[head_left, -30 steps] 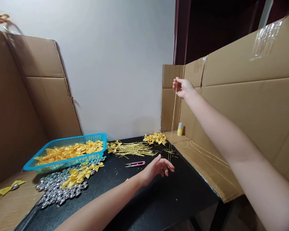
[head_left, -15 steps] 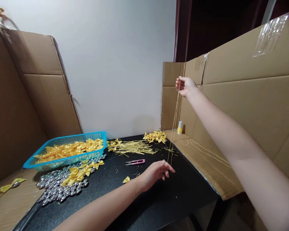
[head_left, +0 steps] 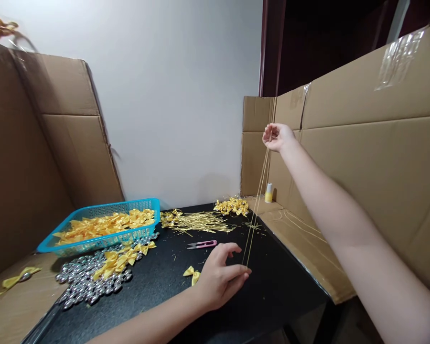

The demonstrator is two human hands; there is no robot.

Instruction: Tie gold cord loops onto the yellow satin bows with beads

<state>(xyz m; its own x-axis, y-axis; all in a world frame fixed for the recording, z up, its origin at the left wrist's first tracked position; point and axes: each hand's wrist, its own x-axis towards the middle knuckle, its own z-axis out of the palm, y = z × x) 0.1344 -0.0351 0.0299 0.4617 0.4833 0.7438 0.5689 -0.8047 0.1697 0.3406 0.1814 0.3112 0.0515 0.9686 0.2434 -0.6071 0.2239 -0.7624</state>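
Gold thread point(head_left: 261, 177) runs taut in a few strands between my two hands, slanting down to the left. Raised before the cardboard wall, my right hand point(head_left: 278, 137) is closed on the upper end. My left hand point(head_left: 220, 277) is low over the black table, with the lower end of the thread at its curled fingertips and one finger lifted apart. Just left of that hand lies a yellow ribbon bow point(head_left: 191, 273). Pink thread snips point(head_left: 204, 244) rest behind it. Further back are a pile of gold strips point(head_left: 202, 222) and a cluster of yellow bows point(head_left: 232, 206).
A blue basket point(head_left: 96, 206) of yellow bows stands at the left. In front of it are silver beads point(head_left: 82, 282) with bows on top. A yellow-and-white thread spool point(head_left: 268, 193) stands at the back right. Cardboard walls point(head_left: 372, 162) flank the black table point(head_left: 272, 296).
My left hand has shifted down and slightly left, its fingers now meeting the thread's lower end. My right hand appears slightly lower. The bow beside my left hand shows more fully.
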